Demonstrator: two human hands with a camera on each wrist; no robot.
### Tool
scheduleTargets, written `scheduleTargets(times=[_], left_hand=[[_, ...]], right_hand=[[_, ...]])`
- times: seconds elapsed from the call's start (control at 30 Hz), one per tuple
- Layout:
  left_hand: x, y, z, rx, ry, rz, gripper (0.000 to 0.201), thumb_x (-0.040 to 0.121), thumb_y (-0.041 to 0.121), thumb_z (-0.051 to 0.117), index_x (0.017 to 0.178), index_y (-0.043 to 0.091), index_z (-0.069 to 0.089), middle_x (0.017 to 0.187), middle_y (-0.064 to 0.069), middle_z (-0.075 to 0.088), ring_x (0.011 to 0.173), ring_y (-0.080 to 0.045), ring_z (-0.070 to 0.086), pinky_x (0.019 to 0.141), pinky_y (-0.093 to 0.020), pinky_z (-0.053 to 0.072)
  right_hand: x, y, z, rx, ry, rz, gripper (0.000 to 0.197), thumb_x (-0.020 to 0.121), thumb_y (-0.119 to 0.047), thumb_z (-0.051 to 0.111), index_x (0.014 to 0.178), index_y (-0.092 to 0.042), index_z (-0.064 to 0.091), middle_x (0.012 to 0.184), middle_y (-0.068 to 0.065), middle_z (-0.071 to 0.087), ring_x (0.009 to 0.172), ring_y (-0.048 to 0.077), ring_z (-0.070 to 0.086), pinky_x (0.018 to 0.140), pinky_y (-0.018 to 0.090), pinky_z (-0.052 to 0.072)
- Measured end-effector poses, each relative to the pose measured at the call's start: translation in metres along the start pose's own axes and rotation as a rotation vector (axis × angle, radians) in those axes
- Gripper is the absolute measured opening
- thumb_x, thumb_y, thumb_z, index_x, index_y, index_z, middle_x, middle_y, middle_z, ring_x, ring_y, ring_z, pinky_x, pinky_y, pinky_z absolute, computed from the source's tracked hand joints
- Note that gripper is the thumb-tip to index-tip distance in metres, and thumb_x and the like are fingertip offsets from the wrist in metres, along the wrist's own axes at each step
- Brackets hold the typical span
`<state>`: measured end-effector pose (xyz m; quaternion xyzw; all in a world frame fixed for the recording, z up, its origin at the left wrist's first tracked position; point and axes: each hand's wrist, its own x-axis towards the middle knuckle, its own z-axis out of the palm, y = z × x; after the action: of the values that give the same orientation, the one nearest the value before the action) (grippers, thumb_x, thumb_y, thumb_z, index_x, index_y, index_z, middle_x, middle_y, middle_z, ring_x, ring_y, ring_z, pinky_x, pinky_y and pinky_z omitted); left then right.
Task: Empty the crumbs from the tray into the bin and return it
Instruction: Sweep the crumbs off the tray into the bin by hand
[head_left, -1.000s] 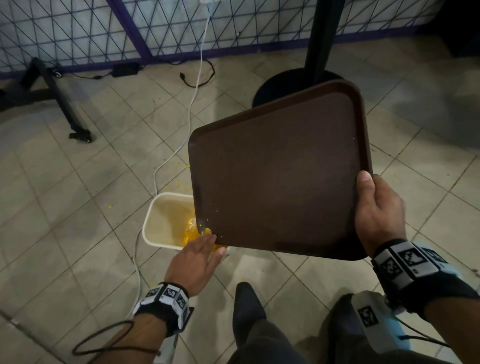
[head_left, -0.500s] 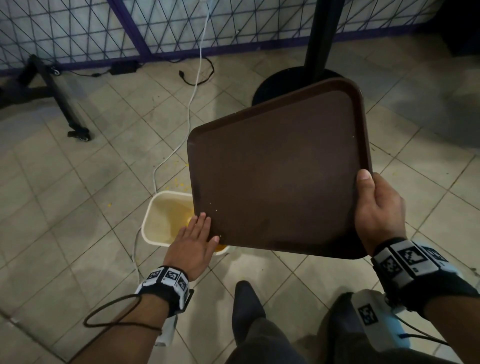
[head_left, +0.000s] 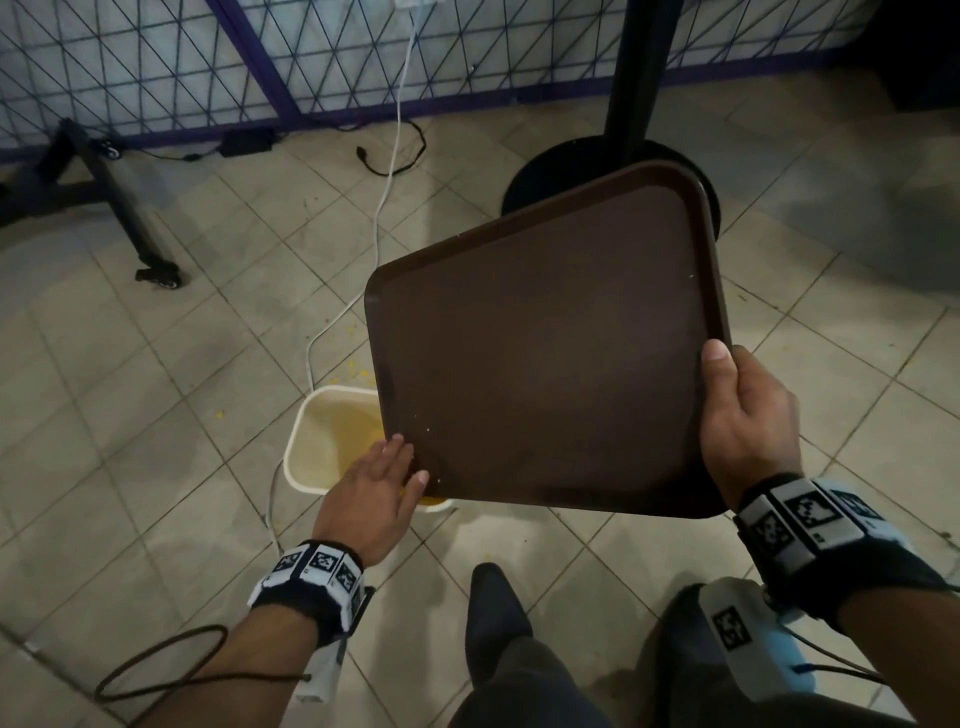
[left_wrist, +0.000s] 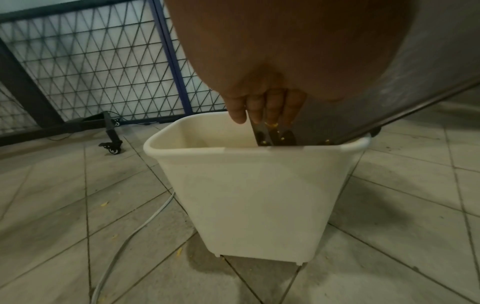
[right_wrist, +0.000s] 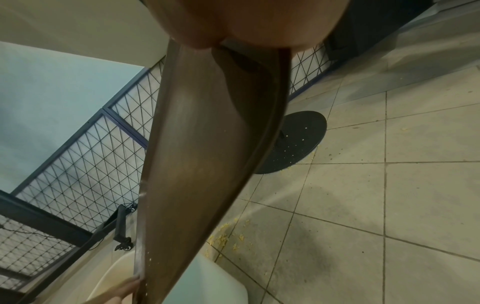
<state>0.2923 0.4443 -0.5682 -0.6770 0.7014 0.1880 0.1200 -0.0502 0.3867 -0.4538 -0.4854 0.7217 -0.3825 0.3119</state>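
Tray (head_left: 540, 358), one, over bin (head_left: 317, 447), one.

left hand (head_left: 375, 491): fingers now flat on tray's (head_left: 540, 364) near-left corner, up from its low edge | crumbs: yellow heap gone from that corner, only specks left | tray: nearly unchanged

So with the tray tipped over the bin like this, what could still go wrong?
1. The tray is wider than the bin, so crumbs could miss; some already lie on the floor.
2. Specks still cling near the left hand.
3. The right hand alone grips it, so it might slip.
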Motion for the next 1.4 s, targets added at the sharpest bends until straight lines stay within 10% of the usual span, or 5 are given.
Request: scheduleTargets(times=[0.2, 0.37, 0.6, 0.83, 1.4], left_hand=[[-0.007, 0.007, 0.003, 0.038, -0.117, 0.086, 0.087, 0.090, 0.065, -0.002, 0.151, 0.018, 0.037, 0.159, -0.002, 0.033, 0.145, -0.018, 0.030, 0.116, -0.033, 0.025], [-0.016, 0.008, -0.004, 0.032, 0.077, 0.072, 0.061, 0.098, 0.057, 0.014, 0.123, 0.029, 0.062, 0.124, 0.003, 0.065, 0.103, -0.019, 0.064, 0.077, -0.033, 0.051], [-0.021, 0.036, 0.009, -0.084, -0.015, 0.065, 0.082, 0.092, 0.066, 0.002, 0.149, 0.022, 0.041, 0.155, 0.004, 0.040, 0.144, -0.011, 0.031, 0.115, -0.026, 0.023], [-0.011, 0.001, 0.003, 0.075, -0.026, 0.036, 0.093, 0.091, 0.066, -0.009, 0.140, 0.019, 0.054, 0.148, -0.001, 0.051, 0.141, -0.025, 0.038, 0.111, -0.040, 0.036], [-0.006, -0.020, 0.012, 0.106, -0.049, 0.012, 0.096, 0.086, 0.066, -0.021, 0.155, 0.021, 0.030, 0.161, 0.001, 0.027, 0.149, -0.022, 0.022, 0.118, -0.040, 0.023]], right_hand=[[0.003, 0.000, -0.002, -0.016, 0.035, 0.006, 0.036, 0.103, -0.036, 0.034, 0.092, -0.011, 0.057, 0.071, -0.008, 0.054, 0.062, 0.002, 0.050, 0.049, 0.015, 0.035], [0.002, 0.000, -0.002, -0.036, 0.040, -0.009, 0.035, 0.103, -0.034, 0.034, 0.089, -0.010, 0.056, 0.069, -0.007, 0.052, 0.059, 0.002, 0.047, 0.044, 0.007, 0.033], [0.002, -0.001, -0.002, -0.020, 0.053, -0.007, 0.033, 0.103, -0.033, 0.035, 0.088, -0.012, 0.056, 0.070, -0.008, 0.053, 0.061, 0.001, 0.047, 0.046, 0.003, 0.034], [0.002, 0.003, -0.002, -0.026, 0.037, -0.042, 0.040, 0.103, -0.035, 0.036, 0.083, -0.008, 0.056, 0.067, -0.003, 0.054, 0.058, 0.009, 0.049, 0.051, 0.026, 0.039], [0.004, 0.000, -0.003, -0.006, 0.019, 0.014, 0.034, 0.103, -0.037, 0.034, 0.093, -0.014, 0.058, 0.073, -0.008, 0.056, 0.062, 0.001, 0.050, 0.049, 0.013, 0.036]])
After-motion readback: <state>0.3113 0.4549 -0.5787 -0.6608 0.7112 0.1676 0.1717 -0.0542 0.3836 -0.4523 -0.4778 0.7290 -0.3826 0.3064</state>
